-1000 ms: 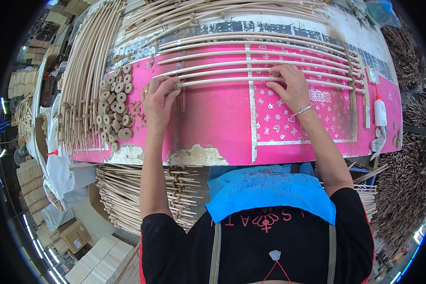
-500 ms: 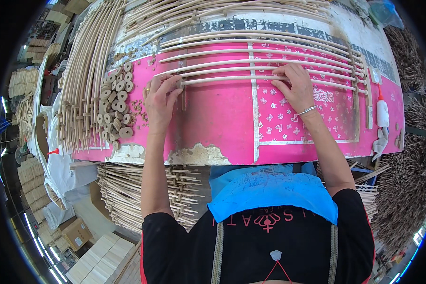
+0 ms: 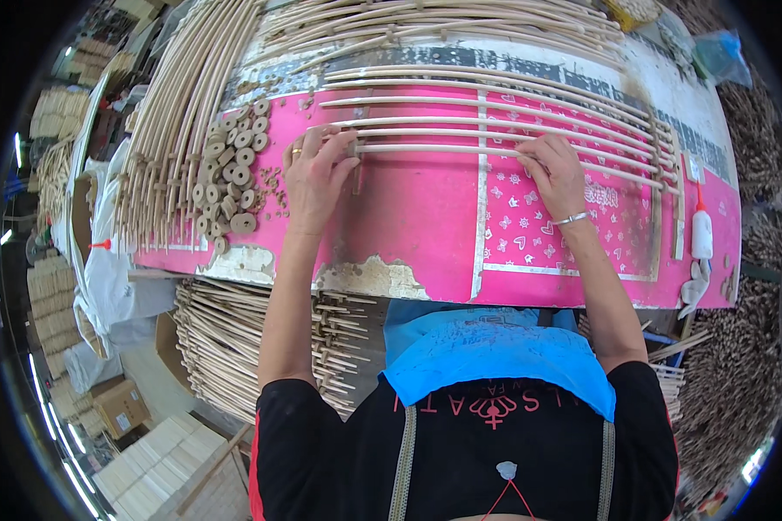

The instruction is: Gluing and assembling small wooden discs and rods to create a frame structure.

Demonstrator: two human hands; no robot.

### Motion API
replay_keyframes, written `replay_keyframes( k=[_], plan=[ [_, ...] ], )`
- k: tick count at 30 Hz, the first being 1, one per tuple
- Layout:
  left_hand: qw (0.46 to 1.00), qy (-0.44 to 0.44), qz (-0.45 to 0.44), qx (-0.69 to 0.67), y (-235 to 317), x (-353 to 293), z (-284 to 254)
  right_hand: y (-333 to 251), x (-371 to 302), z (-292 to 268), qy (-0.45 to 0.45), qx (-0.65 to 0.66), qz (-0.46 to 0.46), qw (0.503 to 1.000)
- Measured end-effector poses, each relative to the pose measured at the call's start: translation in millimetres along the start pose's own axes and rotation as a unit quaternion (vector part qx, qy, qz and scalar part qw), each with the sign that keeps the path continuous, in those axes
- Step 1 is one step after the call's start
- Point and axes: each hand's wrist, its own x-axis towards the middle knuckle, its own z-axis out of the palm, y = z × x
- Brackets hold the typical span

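Several thin wooden rods (image 3: 460,134) lie side by side across the pink tabletop. My left hand (image 3: 314,182), wearing a ring on one finger, is closed at the left end of the nearest rod (image 3: 434,148). Between its thumb and fingers is a small wooden disc (image 3: 353,149), seen edge-on at that rod end. Further right, my right hand (image 3: 558,176) pinches the same rod between thumb and fingers. The rods' right ends meet a wooden strip (image 3: 676,191) standing crosswise on the table.
Loose wooden discs with holes (image 3: 237,174) are heaped left of my left hand. Beyond them lies a bundle of rods with discs fitted (image 3: 161,156). More rods (image 3: 443,22) cover the far side. A white squeeze bottle with a red tip (image 3: 702,227) is at the right.
The whole view has shifted slightly, so the table sits a little further right and lower. Both hands keep their hold on the disc and rod, with little visible movement along it.
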Motion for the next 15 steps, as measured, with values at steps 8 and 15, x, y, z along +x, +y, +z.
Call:
replay_keyframes(
  k=[8,15],
  plan=[
    [0.997,0.012,0.082,0.010,78.7,-43.5,-39.6,-111.4,46.3,-9.8,-0.030,0.031,-0.182,0.982],
    [0.952,0.229,-0.201,-0.016,48.8,-184.6,-99.1,-234.1,56.4,-3.0,0.003,0.098,-0.381,0.919]
  ],
)
